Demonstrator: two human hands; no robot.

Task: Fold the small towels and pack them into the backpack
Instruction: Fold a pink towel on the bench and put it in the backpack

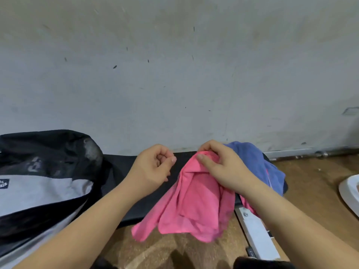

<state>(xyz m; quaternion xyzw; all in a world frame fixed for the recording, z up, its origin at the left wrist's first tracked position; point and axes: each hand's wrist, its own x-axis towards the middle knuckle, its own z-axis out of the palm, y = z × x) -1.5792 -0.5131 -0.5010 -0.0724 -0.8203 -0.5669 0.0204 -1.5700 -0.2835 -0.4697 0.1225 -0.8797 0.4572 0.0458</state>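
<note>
A pink towel (191,202) hangs bunched in the air over the black bench (124,167), and my right hand (221,167) pinches its top edge. My left hand (155,167) hovers just left of the towel with its fingers curled, holding nothing. A blue towel (258,164) lies crumpled on the bench's right end, behind my right hand. The black and grey backpack (44,183) sits at the left on the bench.
A grey wall (174,74) rises right behind the bench. Wooden floor (310,183) lies to the right and below. A white object (349,193) is at the right edge. A white frame bar (256,230) runs under the bench's right end.
</note>
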